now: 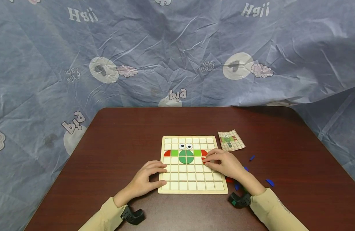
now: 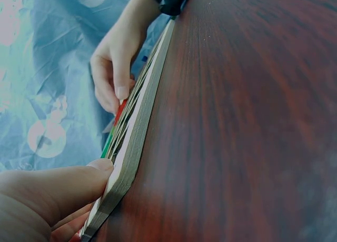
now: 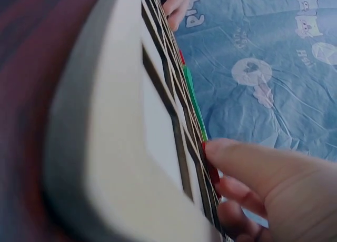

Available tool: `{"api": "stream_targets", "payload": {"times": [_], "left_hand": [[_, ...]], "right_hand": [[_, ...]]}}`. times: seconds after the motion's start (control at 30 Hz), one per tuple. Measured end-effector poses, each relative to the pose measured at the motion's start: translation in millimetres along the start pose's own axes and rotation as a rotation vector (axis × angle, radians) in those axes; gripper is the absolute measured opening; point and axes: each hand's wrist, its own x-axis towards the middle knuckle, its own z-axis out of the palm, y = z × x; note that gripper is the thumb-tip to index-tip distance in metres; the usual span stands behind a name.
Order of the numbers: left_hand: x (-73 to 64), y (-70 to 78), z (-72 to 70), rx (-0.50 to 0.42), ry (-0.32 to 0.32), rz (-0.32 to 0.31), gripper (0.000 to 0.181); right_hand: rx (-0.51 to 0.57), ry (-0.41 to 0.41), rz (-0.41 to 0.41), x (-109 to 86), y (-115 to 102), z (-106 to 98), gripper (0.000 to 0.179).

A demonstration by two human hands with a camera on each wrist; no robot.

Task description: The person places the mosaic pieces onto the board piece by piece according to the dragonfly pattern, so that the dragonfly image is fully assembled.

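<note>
A wooden grid board (image 1: pixel 193 192) lies flat on the table. Green quarter circles (image 1: pixel 182 159) form a disc on it below two eye pieces (image 1: pixel 181 146), with light green squares (image 1: pixel 174 153) and red quarter circles (image 1: pixel 167 153) to either side. At the board's right, my right hand (image 1: pixel 225 163) pinches a red piece (image 1: pixel 204 160) between thumb and fingers, just under the right-hand red quarter; the fingers partly hide it. My left hand (image 1: pixel 147 178) rests on the left edge, fingers extended; the left wrist view has its thumb (image 2: pixel 79 187) against the rim.
A pattern card (image 1: pixel 231 146) showing a similar figure lies beyond the board's right corner. Blue pieces (image 1: pixel 270 182) and a red piece (image 1: pixel 229 180) are scattered on the table (image 1: pixel 131 128) around the right forearm, which partly hides them. A patterned cloth (image 1: pixel 154 57) hangs behind.
</note>
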Motion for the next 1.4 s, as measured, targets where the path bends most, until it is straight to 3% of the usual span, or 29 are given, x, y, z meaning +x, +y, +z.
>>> {"api": "stream_targets", "payload": {"times": [0.5, 0.73, 1.0, 1.4], "left_hand": [[0.0, -1.6, 0.6, 0.001, 0.002, 0.006, 0.037], [-0.1, -2.4, 0.8, 0.001, 0.006, 0.01, 0.037], [0.1, -0.1, 0.2, -0.007, -0.001, 0.001, 0.037], [-0.2, -2.4, 1.1, -0.003, 0.006, 0.017, 0.037]], "right_hand": [[-0.05, 0.107, 0.01, -1.1, -0.7, 7.0, 0.006], [-0.064, 0.097, 0.013, -0.1, -2.9, 3.7, 0.004], [0.081, -0.094, 0.226, 0.2, -0.3, -30.5, 0.013], [0.387, -0.392, 0.254, -17.1, 25.3, -78.2, 0.026]]}}
